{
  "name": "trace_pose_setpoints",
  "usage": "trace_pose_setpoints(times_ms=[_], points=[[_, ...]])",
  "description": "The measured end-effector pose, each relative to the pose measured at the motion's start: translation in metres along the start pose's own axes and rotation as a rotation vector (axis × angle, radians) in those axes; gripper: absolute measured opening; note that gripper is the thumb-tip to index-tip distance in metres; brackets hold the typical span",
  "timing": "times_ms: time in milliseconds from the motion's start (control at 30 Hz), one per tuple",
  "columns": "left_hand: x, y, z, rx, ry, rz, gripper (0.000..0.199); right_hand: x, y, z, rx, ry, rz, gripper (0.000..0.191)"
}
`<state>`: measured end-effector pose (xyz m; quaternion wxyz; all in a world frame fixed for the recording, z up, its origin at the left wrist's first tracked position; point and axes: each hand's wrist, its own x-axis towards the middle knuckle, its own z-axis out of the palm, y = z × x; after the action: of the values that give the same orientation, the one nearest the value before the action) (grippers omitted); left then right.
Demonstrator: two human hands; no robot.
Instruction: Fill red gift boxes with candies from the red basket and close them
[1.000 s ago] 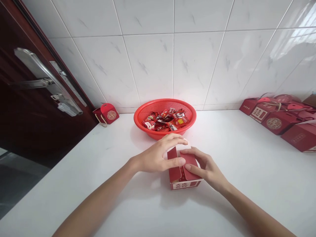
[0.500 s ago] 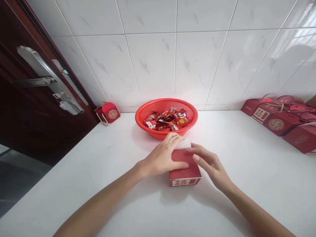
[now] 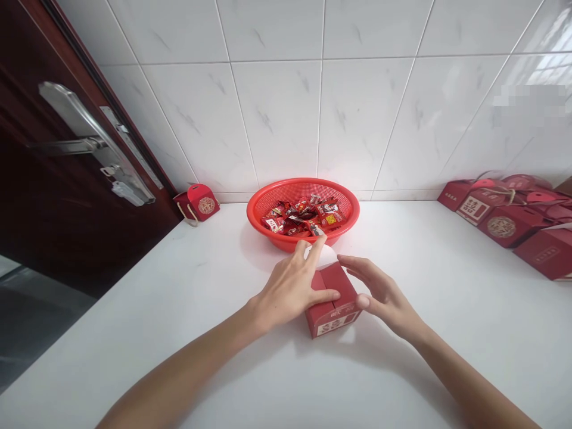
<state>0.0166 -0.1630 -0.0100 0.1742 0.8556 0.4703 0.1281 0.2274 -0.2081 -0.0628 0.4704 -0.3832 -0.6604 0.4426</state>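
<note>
A red paper box [image 3: 343, 287] with a printed front panel stands on the white table, turned slightly, a pale rounded flap [image 3: 325, 256] raised at its far end. My left hand [image 3: 292, 286] lies over its left side, thumb on the top and index finger at the flap, fingers spread. Along the right side is my right hand [image 3: 386, 298], its fingers stretched out and its thumb touching the near right corner. Just beyond the box sits a red plastic basket [image 3: 257, 223] holding several red wrapped packets [image 3: 328, 211].
A small red box [image 3: 199, 204] with a rope handle stands at the back left, by a dark red door [image 3: 49, 226]. Several finished-looking red boxes [image 3: 503, 226] are grouped at the back right. A tiled wall [image 3: 281, 119] rises behind the white table [image 3: 447, 310].
The box has turned a little, and its top now shows a seam between two panels. My left index finger has lifted, and my right thumb has moved toward the near corner.
</note>
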Motion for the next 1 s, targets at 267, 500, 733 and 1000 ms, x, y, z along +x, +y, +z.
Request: trace_pose_setpoints(times_ms=[267,500,733,1000], points=[[0.004,-0.005,-0.002,-0.062,0.138,0.113,0.065,0.002,0.007,0.011,-0.087,0.138,0.064,0.032],[0.003,-0.005,-0.006,-0.122,0.170,0.227,0.039,0.002,0.008,0.011,-0.091,0.141,0.018,0.028],[0.002,-0.005,-0.013,-0.162,-0.017,0.233,0.043,0.003,0.011,0.010,-0.120,0.172,0.033,0.029],[-0.003,0.000,-0.015,-0.220,-0.200,0.053,0.021,0.003,0.014,0.006,-0.221,0.285,0.077,0.034]])
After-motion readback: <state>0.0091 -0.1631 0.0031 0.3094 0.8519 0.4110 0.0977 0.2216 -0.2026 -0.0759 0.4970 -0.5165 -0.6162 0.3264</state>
